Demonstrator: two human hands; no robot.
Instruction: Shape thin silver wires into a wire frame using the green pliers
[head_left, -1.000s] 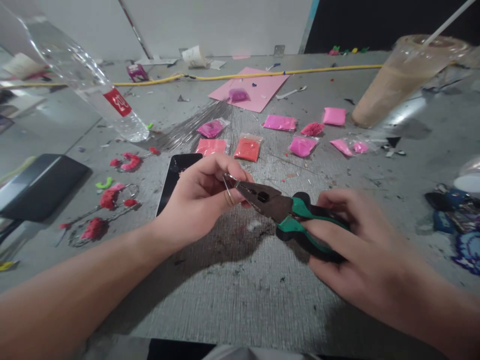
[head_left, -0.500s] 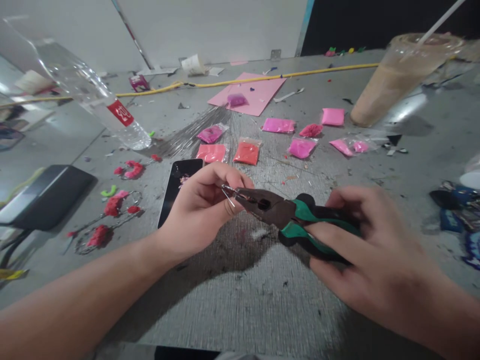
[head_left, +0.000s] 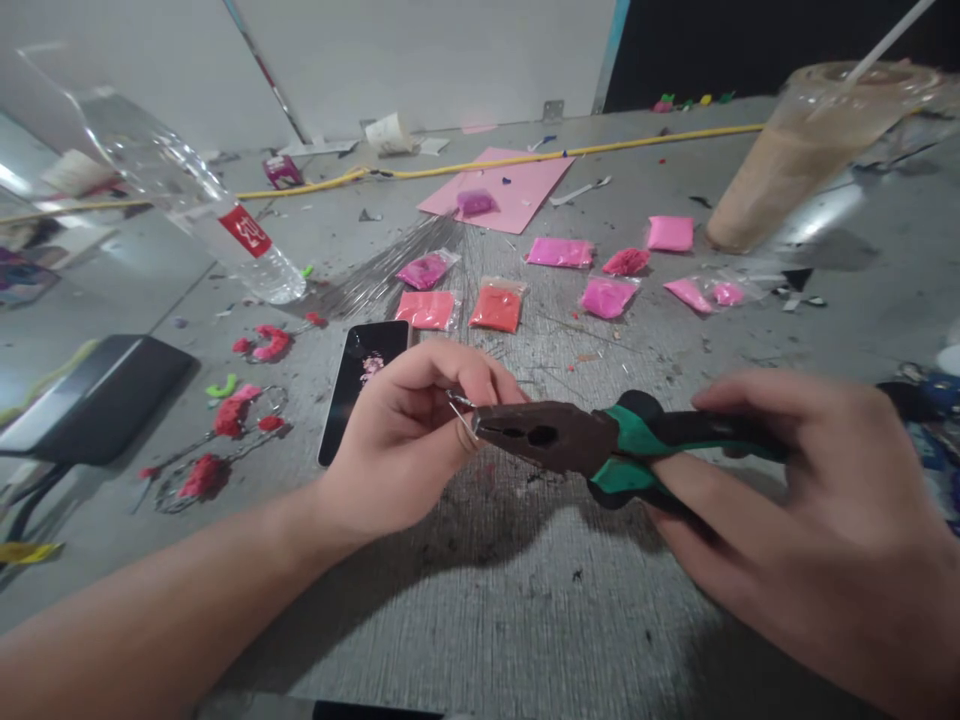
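Observation:
My left hand (head_left: pixel 409 440) is closed in a pinch on a thin, bent piece of silvery wire (head_left: pixel 461 408), most of it hidden by the fingers. My right hand (head_left: pixel 810 520) wraps round the green-and-black handles of a pair of pliers (head_left: pixel 555 440). The dark jaws point left, their tips at the wire beside my left fingertips; whether they grip it I cannot tell. Behind my left hand lies a phone (head_left: pixel 360 375). Wire pieces with red clay (head_left: pixel 229 415) rest on the table to the left.
A tilted-looking water bottle (head_left: pixel 247 235) stands at left near a bundle of thin wires (head_left: pixel 375 265). Packets of pink and red clay (head_left: pixel 497 305) lie across the middle. A drink cup with a straw (head_left: pixel 795 160) stands at right. A yellow cable (head_left: pixel 600 148) crosses behind, over pink paper (head_left: pixel 517 205).
My right hand and the pliers have moved to the right and slightly toward me, the handles now more level. My left hand has shifted slightly, still pinching the wire.

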